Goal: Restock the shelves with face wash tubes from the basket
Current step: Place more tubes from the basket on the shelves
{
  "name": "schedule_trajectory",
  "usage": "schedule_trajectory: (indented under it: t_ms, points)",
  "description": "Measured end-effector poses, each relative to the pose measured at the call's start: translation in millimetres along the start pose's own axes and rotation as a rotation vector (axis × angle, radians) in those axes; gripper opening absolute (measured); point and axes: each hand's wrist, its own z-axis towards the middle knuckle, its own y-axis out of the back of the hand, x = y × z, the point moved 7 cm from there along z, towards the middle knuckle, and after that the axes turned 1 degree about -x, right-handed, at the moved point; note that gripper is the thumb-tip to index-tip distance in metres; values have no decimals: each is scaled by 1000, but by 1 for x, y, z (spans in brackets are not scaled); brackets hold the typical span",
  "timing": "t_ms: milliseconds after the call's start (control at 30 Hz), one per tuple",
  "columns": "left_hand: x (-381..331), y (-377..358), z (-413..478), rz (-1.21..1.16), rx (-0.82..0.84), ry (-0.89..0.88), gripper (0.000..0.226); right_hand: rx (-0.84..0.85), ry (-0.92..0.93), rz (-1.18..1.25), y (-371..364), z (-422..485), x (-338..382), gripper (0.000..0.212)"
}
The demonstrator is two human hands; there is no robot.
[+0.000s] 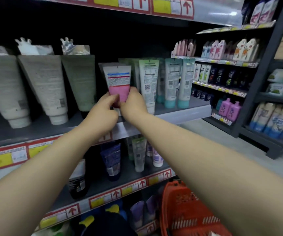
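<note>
A pink and white face wash tube (118, 82) stands cap down on the middle shelf (180, 114), its printed back toward me. My left hand (103, 108) and my right hand (133, 103) both grip its lower pink part, fingers curled round it. Another tube stands close behind it. The orange basket (185, 210) sits low at the bottom right, under my right forearm; its contents are hidden.
Large grey and white tubes (42, 87) stand to the left on the same shelf, green and teal tubes (171, 82) to the right. The lower shelf (120, 189) carries dark and pale tubes. A side rack (222, 77) of bottles stands at right.
</note>
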Motion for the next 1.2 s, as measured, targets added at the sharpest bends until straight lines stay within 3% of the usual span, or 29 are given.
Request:
schedule_trajectory:
  t_ms: [100,267,567,767,967,1200]
  points:
    - [-5,0,4,39,30,10,78,1,-9,-62,-1,6,1,30]
    - [-17,5,-16,245,-2,34,51,90,21,-188,13,-10,0,35]
    - [-51,-56,-59,578,128,-106,59,175,329,-491,71,-82,-25,56]
    - [-46,-126,-79,629,347,-130,62,291,327,-700,104,-117,-94,48]
    - [-26,-223,-89,714,576,-153,71,469,242,-934,128,-149,-187,61]
    - [13,-340,-103,872,860,-152,81,583,88,-955,150,-168,-303,69]
